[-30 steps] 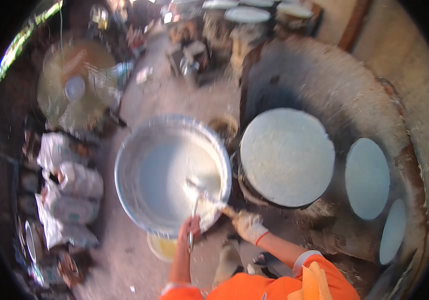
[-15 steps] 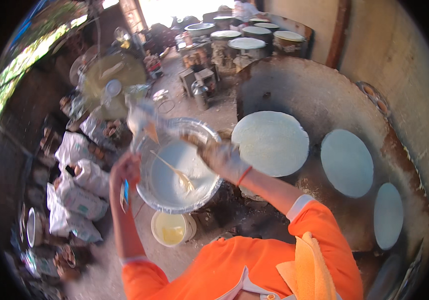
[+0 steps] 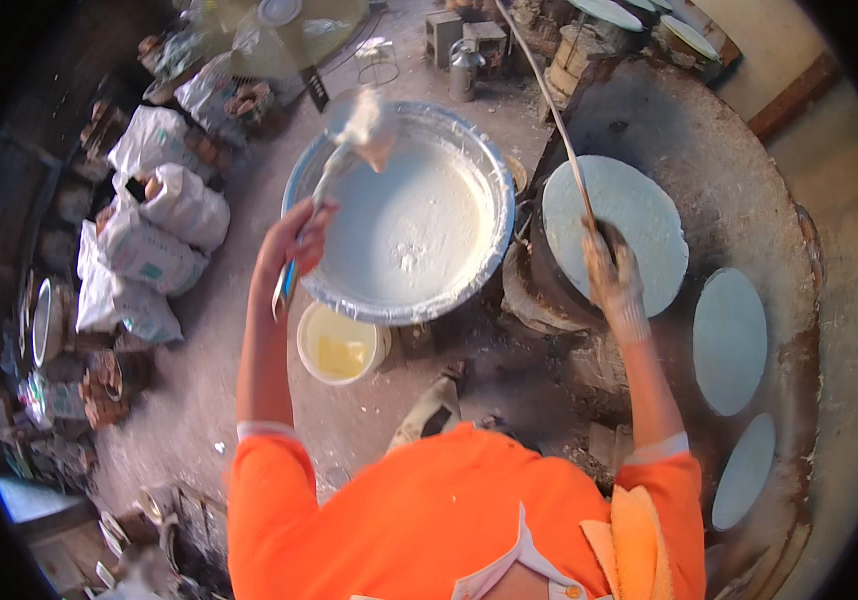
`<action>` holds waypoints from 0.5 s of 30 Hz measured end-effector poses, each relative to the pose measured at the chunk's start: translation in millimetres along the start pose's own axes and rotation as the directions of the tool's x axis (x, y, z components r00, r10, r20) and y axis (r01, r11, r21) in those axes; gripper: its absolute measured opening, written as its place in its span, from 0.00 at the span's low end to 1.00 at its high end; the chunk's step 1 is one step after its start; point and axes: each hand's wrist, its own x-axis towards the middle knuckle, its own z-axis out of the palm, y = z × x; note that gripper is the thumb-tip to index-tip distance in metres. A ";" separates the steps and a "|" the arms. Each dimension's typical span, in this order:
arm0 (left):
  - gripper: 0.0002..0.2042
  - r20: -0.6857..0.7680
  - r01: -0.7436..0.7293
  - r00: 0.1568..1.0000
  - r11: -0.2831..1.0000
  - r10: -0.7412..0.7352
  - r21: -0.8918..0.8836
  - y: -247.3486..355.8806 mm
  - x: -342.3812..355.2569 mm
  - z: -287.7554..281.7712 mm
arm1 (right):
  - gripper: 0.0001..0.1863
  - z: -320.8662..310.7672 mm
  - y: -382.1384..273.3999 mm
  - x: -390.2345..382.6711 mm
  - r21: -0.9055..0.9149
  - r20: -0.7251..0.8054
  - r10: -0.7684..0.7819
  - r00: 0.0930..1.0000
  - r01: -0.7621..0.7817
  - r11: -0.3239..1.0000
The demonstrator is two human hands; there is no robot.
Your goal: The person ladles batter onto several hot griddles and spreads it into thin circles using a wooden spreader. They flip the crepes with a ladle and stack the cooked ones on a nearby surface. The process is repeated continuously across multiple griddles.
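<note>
My left hand (image 3: 294,245) is closed round the handle of a ladle (image 3: 364,132), whose blurred, batter-coated head is over the far left rim of a wide basin (image 3: 294,195). White batter (image 3: 419,220) fills much of that basin. My right hand (image 3: 617,285), smeared with whitish residue, grips a long thin stick (image 3: 554,105) that slants up and away to the left. It is over the near part of a round, pale cloth-like surface (image 3: 614,225) on the stove. Whether the stick touches that surface, I cannot tell.
Two more pale rounds (image 3: 729,340) lie along the curved stove top (image 3: 729,180) at right. A white bucket (image 3: 379,350) with yellowish contents stands below the basin. White sacks (image 3: 154,255) line the left. A metal can (image 3: 464,72) stands beyond the basin.
My right hand has moved right, from the basin's edge to over the pale round, and the long stick now shows. The ladle stays raised by the basin's left side. The view has shifted.
</note>
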 end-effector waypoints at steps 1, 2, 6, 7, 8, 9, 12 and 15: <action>0.13 -0.158 -0.055 0.984 0.990 0.075 0.130 -6.7 -3.7 -1.5 | 0.19 -7.5 5.0 -9.3 -0.174 -0.068 -0.024 0.997 0.012 0.985; 0.12 -0.100 -0.065 0.993 0.996 0.070 0.055 -6.4 -8.3 -22.0 | 0.17 -16.1 14.2 -19.0 -0.326 -0.116 -0.060 0.991 0.019 0.945; 0.11 -0.241 0.037 0.970 0.998 -0.024 0.052 -12.2 4.4 -38.4 | 0.15 -31.4 27.1 -92.0 -0.848 -0.267 -0.418 0.868 -0.005 0.531; 0.11 -0.235 0.029 0.972 0.996 -0.009 0.083 -17.8 -3.2 -25.7 | 0.16 -31.7 32.3 -105.4 -0.921 -0.218 -0.523 0.824 0.005 0.391; 0.11 -0.232 0.020 0.973 0.994 0.005 0.106 -21.9 -7.9 -9.0 | 0.17 -33.3 28.4 -120.9 -0.911 -0.307 -0.532 0.789 -0.082 0.403; 0.11 -0.175 0.018 0.985 0.996 -0.002 0.089 -26.2 -8.0 15.3 | 0.17 -33.8 23.4 -141.9 -0.889 -0.402 -0.531 0.746 -0.181 0.420; 0.11 -0.015 0.139 0.990 0.988 -0.138 0.061 -69.6 -14.9 96.8 | 0.16 -32.8 23.6 -224.6 -0.770 -0.632 -0.599 0.492 -0.306 0.560; 0.12 0.161 0.373 0.907 0.920 -0.389 0.123 -122.3 13.7 191.5 | 0.19 -66.3 43.3 -313.5 -0.678 -0.723 -0.576 0.381 -0.233 0.697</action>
